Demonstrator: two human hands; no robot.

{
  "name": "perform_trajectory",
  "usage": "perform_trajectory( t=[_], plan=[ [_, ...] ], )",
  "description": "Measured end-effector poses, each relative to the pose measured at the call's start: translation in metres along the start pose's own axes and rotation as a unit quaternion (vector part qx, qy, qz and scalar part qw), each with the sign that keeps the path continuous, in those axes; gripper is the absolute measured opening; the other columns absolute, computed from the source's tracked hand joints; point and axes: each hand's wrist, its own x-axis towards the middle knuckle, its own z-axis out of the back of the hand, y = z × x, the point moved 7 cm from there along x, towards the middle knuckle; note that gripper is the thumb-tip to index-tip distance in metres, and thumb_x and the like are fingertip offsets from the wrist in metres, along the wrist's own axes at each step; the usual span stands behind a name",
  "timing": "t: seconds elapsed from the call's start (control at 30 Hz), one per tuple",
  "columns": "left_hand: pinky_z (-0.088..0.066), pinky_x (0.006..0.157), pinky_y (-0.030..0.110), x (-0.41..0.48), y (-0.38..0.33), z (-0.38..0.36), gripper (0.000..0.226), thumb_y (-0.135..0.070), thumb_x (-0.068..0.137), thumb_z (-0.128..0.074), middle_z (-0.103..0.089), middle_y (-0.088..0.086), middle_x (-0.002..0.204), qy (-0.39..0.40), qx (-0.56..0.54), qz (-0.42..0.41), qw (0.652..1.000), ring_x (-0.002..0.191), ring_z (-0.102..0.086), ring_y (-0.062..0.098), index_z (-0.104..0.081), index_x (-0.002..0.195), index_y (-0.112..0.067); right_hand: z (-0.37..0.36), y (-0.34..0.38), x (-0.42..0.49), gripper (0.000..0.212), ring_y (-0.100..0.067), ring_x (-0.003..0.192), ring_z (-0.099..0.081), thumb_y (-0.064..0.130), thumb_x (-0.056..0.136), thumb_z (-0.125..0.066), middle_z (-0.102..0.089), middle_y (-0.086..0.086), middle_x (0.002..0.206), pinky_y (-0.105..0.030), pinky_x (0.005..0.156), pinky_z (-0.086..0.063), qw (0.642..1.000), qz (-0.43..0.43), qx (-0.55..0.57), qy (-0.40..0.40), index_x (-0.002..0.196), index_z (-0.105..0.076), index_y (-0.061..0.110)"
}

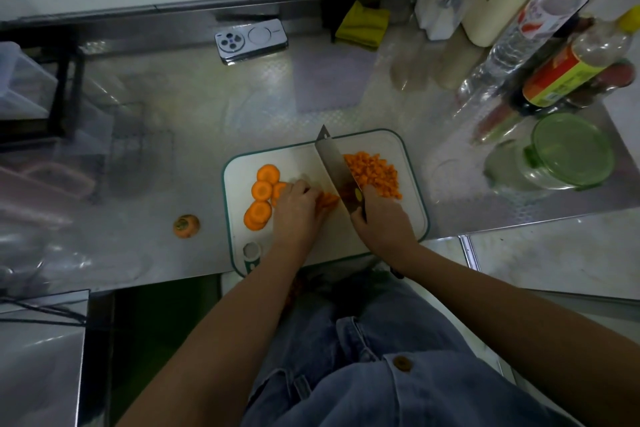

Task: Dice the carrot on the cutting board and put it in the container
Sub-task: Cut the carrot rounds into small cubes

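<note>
Gripping the knife (335,168) handle, the right hand (382,215) holds the blade across the cutting board (411,184) — left hand (298,210) fingers curl down onto carrot strips (328,200), diced carrot (374,172) piled right of the blade, carrot rounds (262,191) at left.

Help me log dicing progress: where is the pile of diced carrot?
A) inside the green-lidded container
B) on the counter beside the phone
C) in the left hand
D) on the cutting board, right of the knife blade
D: the diced carrot lies heaped on the cutting board beside the knife.
</note>
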Motion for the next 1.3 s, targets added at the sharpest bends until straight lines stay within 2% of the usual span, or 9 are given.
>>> perform_trajectory(
  t=[0.17,0.27,0.43,0.63,0.8,0.9,1.0,1.13,1.3],
  plan=[
    [-0.043,0.065,0.038,0.001,0.0,-0.002,0.024,-0.033,0.084,-0.069,-0.059,0.012,0.083,0.01,-0.018,0.002,1.0,0.078,-0.054,0.03,-0.072,0.083,-0.008,0.002,0.006,0.006,0.019,-0.018,0.061,-0.047,0.017,0.091,-0.049,-0.043,0.005,0.067,-0.033,0.054,-0.038,1.0,0.019,0.015,0.01,0.107,-0.047,0.007],
    [-0.044,0.066,0.037,0.002,0.002,-0.002,0.022,-0.029,0.083,-0.07,-0.06,0.013,0.085,0.01,-0.034,0.013,0.999,0.08,-0.055,0.03,-0.072,0.084,-0.007,0.008,0.009,0.009,0.018,-0.017,0.058,-0.047,0.016,0.091,-0.05,-0.04,0.01,0.063,-0.035,0.054,-0.04,0.999,0.029,0.032,-0.003,0.107,-0.047,0.008],
    [-0.035,0.062,0.029,0.0,0.004,-0.003,0.017,-0.023,0.08,-0.074,-0.057,0.01,0.082,0.0,-0.061,0.037,0.997,0.075,-0.053,0.026,-0.074,0.083,-0.007,-0.002,0.013,0.006,0.021,-0.023,0.061,-0.054,0.017,0.091,-0.048,-0.049,0.001,0.068,-0.039,0.055,-0.044,0.999,0.032,0.01,0.024,0.11,-0.045,0.008],
    [-0.03,0.059,0.027,0.0,0.001,0.004,0.013,-0.02,0.075,-0.077,-0.055,0.011,0.075,-0.009,-0.083,0.039,0.996,0.068,-0.051,0.025,-0.077,0.08,-0.008,-0.014,0.014,0.007,0.025,-0.027,0.066,-0.059,0.017,0.093,-0.047,-0.058,-0.007,0.076,-0.037,0.055,-0.044,0.999,0.017,-0.005,0.028,0.116,-0.043,0.008],
    [-0.032,0.057,0.027,0.001,-0.001,0.005,0.011,-0.019,0.075,-0.077,-0.055,0.012,0.072,-0.004,-0.073,0.023,0.997,0.065,-0.052,0.028,-0.077,0.079,-0.009,-0.013,0.014,0.013,0.026,-0.03,0.061,-0.056,0.012,0.092,-0.047,-0.049,-0.001,0.066,-0.036,0.051,-0.036,1.0,0.01,0.02,0.012,0.116,-0.044,0.004],
    [-0.037,0.055,0.029,0.0,-0.001,0.005,0.017,-0.024,0.078,-0.075,-0.055,0.012,0.072,-0.003,-0.072,0.015,0.997,0.065,-0.052,0.028,-0.076,0.078,-0.007,-0.006,0.012,0.017,0.022,-0.021,0.055,-0.048,0.01,0.091,-0.049,-0.04,0.009,0.059,-0.034,0.05,-0.033,0.998,0.012,0.063,-0.005,0.111,-0.046,0.002],
    [-0.042,0.056,0.034,0.0,0.002,0.004,0.022,-0.026,0.08,-0.074,-0.056,0.012,0.075,-0.003,-0.07,0.023,0.997,0.068,-0.054,0.029,-0.073,0.077,-0.004,0.0,0.013,0.018,0.023,-0.017,0.053,-0.045,0.012,0.091,-0.049,-0.042,0.008,0.06,-0.033,0.049,-0.033,0.998,0.026,0.061,-0.002,0.112,-0.047,0.002],
    [-0.039,0.065,0.03,-0.001,0.002,0.007,0.018,-0.022,0.08,-0.072,-0.06,0.011,0.084,-0.008,-0.068,0.024,0.997,0.077,-0.055,0.026,-0.073,0.09,-0.007,0.003,0.018,0.012,0.026,-0.011,0.051,-0.042,0.013,0.091,-0.05,-0.042,0.009,0.061,-0.033,0.051,-0.035,0.998,0.043,0.042,0.015,0.115,-0.045,0.004],
    [-0.04,0.06,0.031,0.003,-0.002,0.007,0.006,-0.009,0.078,-0.07,-0.061,0.011,0.079,-0.007,-0.081,0.025,0.996,0.072,-0.057,0.028,-0.075,0.08,-0.007,-0.003,0.02,0.01,0.019,-0.026,0.061,-0.055,0.016,0.092,-0.047,-0.05,0.0,0.069,-0.038,0.055,-0.044,0.998,0.036,0.011,0.041,0.109,-0.044,0.008]
  ],
)
